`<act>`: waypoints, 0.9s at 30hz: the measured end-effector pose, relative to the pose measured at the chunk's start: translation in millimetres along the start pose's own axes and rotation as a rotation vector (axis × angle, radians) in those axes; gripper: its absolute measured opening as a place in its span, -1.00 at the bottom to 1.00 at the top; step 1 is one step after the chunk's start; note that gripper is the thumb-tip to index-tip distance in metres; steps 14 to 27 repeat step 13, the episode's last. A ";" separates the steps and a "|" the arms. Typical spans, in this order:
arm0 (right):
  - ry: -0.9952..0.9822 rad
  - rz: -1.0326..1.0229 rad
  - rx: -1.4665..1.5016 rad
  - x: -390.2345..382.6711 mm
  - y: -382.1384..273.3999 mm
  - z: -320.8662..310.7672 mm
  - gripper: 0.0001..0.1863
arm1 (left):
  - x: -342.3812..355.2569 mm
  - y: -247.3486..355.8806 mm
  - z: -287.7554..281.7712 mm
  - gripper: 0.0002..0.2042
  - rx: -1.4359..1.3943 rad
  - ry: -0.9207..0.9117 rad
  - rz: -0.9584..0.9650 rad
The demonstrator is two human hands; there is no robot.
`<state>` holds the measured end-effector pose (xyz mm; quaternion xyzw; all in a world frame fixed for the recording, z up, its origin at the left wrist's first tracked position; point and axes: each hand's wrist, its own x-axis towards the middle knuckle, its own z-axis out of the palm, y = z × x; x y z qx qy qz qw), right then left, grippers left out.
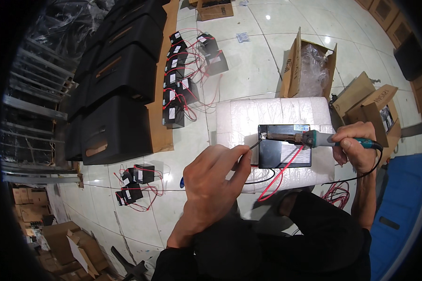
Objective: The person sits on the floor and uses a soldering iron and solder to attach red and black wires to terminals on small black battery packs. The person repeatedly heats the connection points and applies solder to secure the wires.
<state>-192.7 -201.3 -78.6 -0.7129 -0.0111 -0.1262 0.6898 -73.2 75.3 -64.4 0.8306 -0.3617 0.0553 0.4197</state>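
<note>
In front of me a black box-shaped battery (271, 154) with a pale label lies on a white foam-wrapped block (234, 117). My left hand (215, 175) pinches a thin black wire (254, 145) at the battery's left edge. Closed around a soldering iron (321, 139) with a grey and teal handle is my right hand (357, 146). The iron lies across the battery's upper part, its tip close to the wire end at the upper left corner. A red wire (280, 180) loops down from the battery. The exact contact at the tip is too small to tell.
Several wired black batteries (173, 86) stand in a row at the far left, with a smaller group (135, 184) nearer. Large black cases (117, 129) line the left side. An open carton (293, 70) with plastic stands beyond the block. Red wires (335, 194) lie near my right forearm.
</note>
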 end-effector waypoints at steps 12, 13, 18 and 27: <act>0.110 0.118 0.063 4.5 -10.1 9.2 -0.74 | 8.2 -2.2 -6.4 -0.82 0.229 -0.089 0.148; 0.119 0.127 0.086 4.7 -9.6 9.9 -0.73 | 8.7 -1.9 -6.9 -0.82 0.237 -0.095 0.152; 0.119 0.127 0.086 4.7 -9.6 9.9 -0.73 | 8.7 -1.9 -6.9 -0.82 0.237 -0.095 0.152; 0.119 0.127 0.086 4.7 -9.6 9.9 -0.73 | 8.7 -1.9 -6.9 -0.82 0.237 -0.095 0.152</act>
